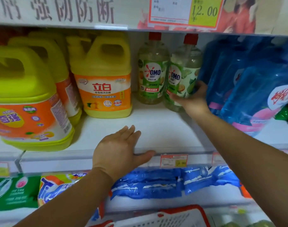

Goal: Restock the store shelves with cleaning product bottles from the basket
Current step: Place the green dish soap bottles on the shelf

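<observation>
Two clear, red-capped bottles are toward the back edge of the shelf (164, 128): the upright OMO bottle (152, 74) and, just beside it on the right, the tilted OMO bottle (181, 74), whose cap leans to the right. Your right hand (193, 99) grips the tilted one low on its label, thumb across the front and fingers curled round its right side. Your hand hides its base, so you cannot tell whether it rests fully on the shelf.

Your left hand (118, 149) lies flat on the front edge of the same shelf, fingers straight and close together pointing toward the back, thumb hooked over the front lip. It holds nothing.

A yellow jug (104, 76) with an orange label stands left of the upright bottle, with more like it toward the left end. Blue bottles (248, 89) crowd the right end, just beside your right hand. A price tag (174, 160) sits on the front rail near your left thumb. Blue pouches (156, 182) lie on the level below. The red-and-white basket (181, 215) shows at the bottom, its contents out of view.
</observation>
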The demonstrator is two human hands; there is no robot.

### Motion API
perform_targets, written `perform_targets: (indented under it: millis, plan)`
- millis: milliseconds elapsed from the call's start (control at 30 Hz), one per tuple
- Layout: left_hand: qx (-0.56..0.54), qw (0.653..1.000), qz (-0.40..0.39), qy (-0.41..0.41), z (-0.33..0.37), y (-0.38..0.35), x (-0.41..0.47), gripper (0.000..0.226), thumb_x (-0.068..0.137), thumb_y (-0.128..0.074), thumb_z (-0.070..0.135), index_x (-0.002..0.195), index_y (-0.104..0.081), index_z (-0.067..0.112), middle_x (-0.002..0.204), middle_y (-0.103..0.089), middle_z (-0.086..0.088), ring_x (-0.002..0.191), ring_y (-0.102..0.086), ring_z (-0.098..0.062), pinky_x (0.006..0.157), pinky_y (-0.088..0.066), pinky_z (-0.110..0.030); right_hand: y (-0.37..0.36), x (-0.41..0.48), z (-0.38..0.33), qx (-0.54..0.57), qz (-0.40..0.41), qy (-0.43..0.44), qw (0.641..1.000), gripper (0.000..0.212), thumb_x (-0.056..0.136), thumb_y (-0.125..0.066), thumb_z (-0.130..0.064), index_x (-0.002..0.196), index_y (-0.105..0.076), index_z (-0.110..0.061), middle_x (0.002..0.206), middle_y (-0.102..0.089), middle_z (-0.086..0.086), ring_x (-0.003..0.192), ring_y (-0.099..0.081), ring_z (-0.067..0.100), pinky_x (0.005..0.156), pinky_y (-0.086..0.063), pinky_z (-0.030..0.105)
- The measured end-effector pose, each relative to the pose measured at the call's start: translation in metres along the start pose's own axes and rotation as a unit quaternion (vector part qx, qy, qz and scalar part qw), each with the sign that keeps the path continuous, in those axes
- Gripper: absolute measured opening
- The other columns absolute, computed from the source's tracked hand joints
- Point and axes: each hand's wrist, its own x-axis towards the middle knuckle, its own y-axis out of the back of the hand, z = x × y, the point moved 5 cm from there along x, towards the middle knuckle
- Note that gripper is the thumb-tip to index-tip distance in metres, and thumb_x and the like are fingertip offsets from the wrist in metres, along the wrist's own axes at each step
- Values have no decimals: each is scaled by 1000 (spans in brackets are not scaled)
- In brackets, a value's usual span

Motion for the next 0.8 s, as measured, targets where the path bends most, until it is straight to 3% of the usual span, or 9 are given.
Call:
perform_targets:
  millis: [67, 133, 333, 433, 533, 600, 667, 733, 800]
  plan:
    - [-7, 1000, 11, -4, 1, 1, 0, 80, 85, -31, 79, 108, -76, 17, 119, -71, -6, 107, -70, -21, 78, -59, -38, -7, 1, -13, 14, -21, -8, 1000, 100, 70, -88, -12, 147, -25, -13, 129, -46, -6, 112, -49, 7, 88, -46, 15]
    - [-8, 1000, 15, -7, 1, 1, 0, 80, 84, -33, 79, 108, -76, 17, 119, -71, -6, 107, -70, -21, 78, -59, -37, -11, -1, -19, -9, -10, 3, 1000, 94, 72, -88, -15, 145, -29, -15, 128, -50, -6, 110, -47, 6, 93, -42, 19]
    - [-15, 1000, -16, 7, 0, 0, 0, 84, 80, -29, 84, 114, -74, 21, 125, -68, -2, 113, -67, -18, 83, -58, -35, 9, -32, -25, -55, -7, -1, 998, 99, 53, -96, -36, 133, -42, -13, 124, -62, -2, 109, -61, 16, 96, -53, 37]
    - [-17, 992, -118, 37, -1, 10, 4, 102, 71, -8, 92, 142, -50, 32, 152, -43, 10, 139, -42, -8, 106, -42, -32, 24, -63, -40, -8, -32, -14, 999, 82, 53, -97, -31, 122, -55, -15, 111, -71, -3, 100, -70, 15, 90, -58, 43]
    - [-132, 965, -208, 85, 0, 27, 0, 105, 67, -30, 91, 155, -23, 34, 159, -29, 13, 144, -30, -9, 113, -31, -30, 37, -102, -60, 58, -66, -53, 995, 63, 62, -93, -22, 116, -60, -15, 103, -75, -1, 93, -73, 17, 86, -59, 46]
    - [-285, 931, -192, 127, 11, 45, -7, 115, 61, -46, 88, 156, -18, 31, 157, -32, 15, 142, -33, -7, 112, -29, -27, 49, -131, -79, 80, -94, -72, 990, 53, 66, -91, -22, 111, -63, -19, 99, -76, 0, 89, -74, 19, 80, -61, 47]
    - [-466, 853, -183, 149, 35, 63, -21, 117, 55, -63, 85, 154, -25, 35, 148, -38, 22, 136, -36, -1, 109, -31, -24, 60, -161, -94, 102, -124, -85, 983, 40, 72, -86, -18, 107, -65, -21, 97, -77, 1, 86, -75, 20, 71, -62, 42]
    - [-627, 744, -195, 120, 65, 81, -38, 94, 56, -83, 68, 137, -45, 39, 134, -57, 22, 125, -54, -3, 102, -45, -27, 75, -196, -106, 123, -157, -92, 976, 35, 76, -82, -14, 107, -67, -19, 95, -78, 3, 82, -75, 19, 62, -60, 33]
    - [-694, 682, -211, 92, 89, 99, -59, 70, 56, -91, 50, 118, -60, 37, 114, -72, 12, 109, -66, -8, 87, -54, -25, 88, -227, -110, 130, -176, -108, 970, 35, 76, -81, -15, 108, -67, -19, 93, -78, 2, 79, -75, 18, 57, -57, 29]
